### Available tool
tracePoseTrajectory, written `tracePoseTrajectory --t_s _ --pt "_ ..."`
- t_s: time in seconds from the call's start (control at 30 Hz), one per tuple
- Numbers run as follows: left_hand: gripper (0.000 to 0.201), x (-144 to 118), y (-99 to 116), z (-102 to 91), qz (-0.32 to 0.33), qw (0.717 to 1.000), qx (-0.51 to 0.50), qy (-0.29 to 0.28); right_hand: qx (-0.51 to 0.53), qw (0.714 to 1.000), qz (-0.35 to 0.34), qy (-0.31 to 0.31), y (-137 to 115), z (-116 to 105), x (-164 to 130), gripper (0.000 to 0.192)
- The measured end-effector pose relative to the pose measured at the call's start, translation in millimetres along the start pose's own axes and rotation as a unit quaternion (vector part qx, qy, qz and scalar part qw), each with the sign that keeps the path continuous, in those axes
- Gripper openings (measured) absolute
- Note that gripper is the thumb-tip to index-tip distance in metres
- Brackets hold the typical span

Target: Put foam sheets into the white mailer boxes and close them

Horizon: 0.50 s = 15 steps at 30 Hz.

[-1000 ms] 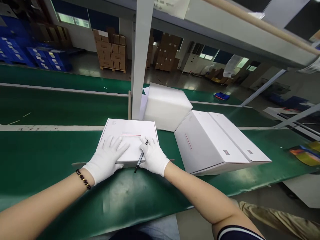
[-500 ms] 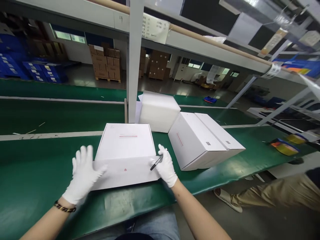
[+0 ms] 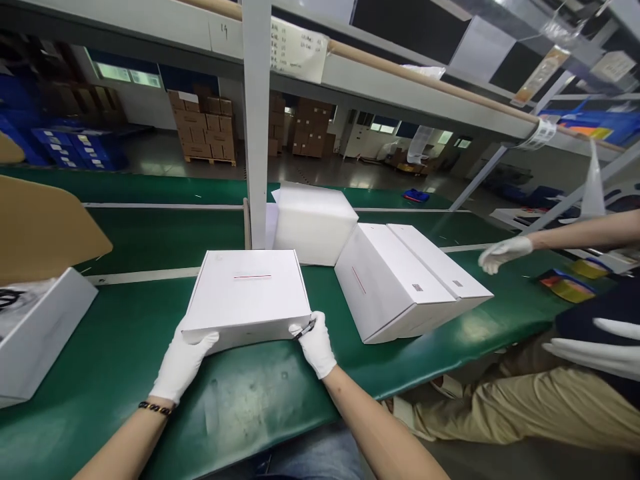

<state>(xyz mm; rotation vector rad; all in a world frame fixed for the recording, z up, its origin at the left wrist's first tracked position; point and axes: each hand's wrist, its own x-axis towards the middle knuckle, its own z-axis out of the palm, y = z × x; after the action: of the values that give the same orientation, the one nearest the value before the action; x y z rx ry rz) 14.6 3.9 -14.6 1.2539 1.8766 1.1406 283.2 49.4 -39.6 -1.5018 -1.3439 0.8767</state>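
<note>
A flat white box (image 3: 247,293) with a thin red line on its lid lies on the green belt (image 3: 260,393) in front of me. Both my hands wear white gloves. My left hand (image 3: 183,360) grips the box's near left corner. At the near right corner, my right hand (image 3: 316,343) holds the box while also pinching a black pen (image 3: 304,329) against it. The box's near edge looks lifted slightly off the belt.
Two white boxes (image 3: 405,280) lean together to the right, a white foam block (image 3: 313,223) behind them. A grey post (image 3: 256,127) rises behind my box. An open box with a brown flap (image 3: 35,293) sits at left. A co-worker's gloved hand (image 3: 503,253) reaches in from the right.
My left hand came down from the air and closed on the box's near left corner. The box's front side is no longer showing. A co-worker's hand and an open box came into view.
</note>
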Motion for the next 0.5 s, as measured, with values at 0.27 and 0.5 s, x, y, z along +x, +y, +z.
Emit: tracePoseTrajectory --t_s 0.27,0.5 --pt "0.057 33.0 -37.9 -33.8 0.17 0.922 0.326 -0.123 -0.265 0.946 -0.107 -0.157 9.2 -24.5 26.3 0.027" --pt "0.055 55.4 -20.4 -48.0 0.205 0.929 0.273 -0.143 0.016 0.982 -0.097 -0.162 9.2 -28.2 50.2 0.047"
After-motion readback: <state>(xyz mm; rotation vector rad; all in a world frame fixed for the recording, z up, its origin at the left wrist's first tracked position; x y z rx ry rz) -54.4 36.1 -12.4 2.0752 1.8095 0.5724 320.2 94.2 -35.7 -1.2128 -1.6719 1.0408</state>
